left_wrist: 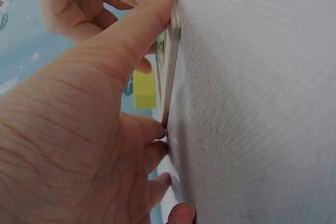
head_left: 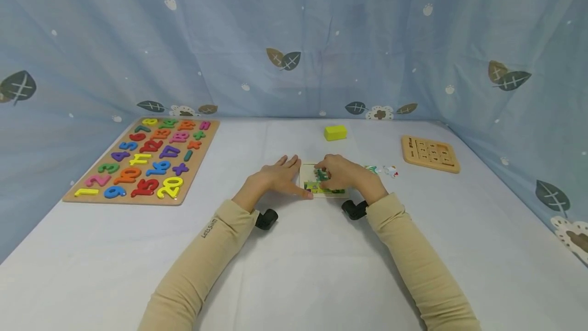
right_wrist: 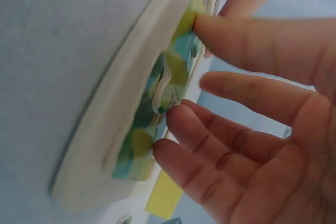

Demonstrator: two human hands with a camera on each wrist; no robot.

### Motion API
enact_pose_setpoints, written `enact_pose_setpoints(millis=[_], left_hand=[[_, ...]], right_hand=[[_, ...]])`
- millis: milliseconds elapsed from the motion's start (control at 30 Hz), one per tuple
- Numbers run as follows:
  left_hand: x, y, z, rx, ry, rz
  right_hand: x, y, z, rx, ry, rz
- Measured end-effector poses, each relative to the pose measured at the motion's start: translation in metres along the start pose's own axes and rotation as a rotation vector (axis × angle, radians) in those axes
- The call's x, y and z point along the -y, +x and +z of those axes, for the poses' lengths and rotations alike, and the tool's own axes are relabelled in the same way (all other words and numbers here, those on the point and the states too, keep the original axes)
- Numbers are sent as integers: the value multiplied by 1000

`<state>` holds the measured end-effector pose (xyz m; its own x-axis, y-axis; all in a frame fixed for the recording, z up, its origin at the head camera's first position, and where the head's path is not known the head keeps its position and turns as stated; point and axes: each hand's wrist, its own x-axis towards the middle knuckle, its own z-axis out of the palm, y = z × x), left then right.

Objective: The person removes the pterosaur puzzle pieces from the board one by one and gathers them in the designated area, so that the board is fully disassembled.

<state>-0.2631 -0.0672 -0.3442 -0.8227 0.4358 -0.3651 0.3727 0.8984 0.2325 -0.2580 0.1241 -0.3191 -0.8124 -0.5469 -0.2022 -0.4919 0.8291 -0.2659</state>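
Note:
A small wooden jigsaw board [head_left: 307, 171] with a green picture lies flat in front of the person. The left hand [head_left: 278, 176] rests at its left side, fingers spread on the table. In the left wrist view its thumb [left_wrist: 149, 17] presses on the board near a corner, and other fingertips meet the board's edge. Above the picture, the right hand [head_left: 342, 172] bends over the board. Its thumb [right_wrist: 215, 32] and fingertips touch the jigsaw picture [right_wrist: 176, 74] in the right wrist view, spread apart over the surface. Part of the picture is hidden beneath this hand.
A yellow block [head_left: 335, 133] stands behind the board. Loose picture pieces [head_left: 390, 171] lie right of the right hand. Farther right is a wooden number tray [head_left: 431, 154]; at left lies a large board of coloured numbers [head_left: 195, 170]. A blue curtain [head_left: 229, 40] hangs behind the table.

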Motion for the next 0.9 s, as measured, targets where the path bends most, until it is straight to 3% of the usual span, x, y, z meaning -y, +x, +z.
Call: enact_pose_setpoints(millis=[233, 700, 900], left_hand=[[0, 1, 0, 0, -12, 2], [-1, -1, -1, 7, -6, 4], [-1, -2, -1, 3, 1, 6]], right_hand=[[3, 0, 1, 40, -35, -11], [-2, 0, -2, -18, -4, -16], [-5, 3, 1, -88, 42, -11]])
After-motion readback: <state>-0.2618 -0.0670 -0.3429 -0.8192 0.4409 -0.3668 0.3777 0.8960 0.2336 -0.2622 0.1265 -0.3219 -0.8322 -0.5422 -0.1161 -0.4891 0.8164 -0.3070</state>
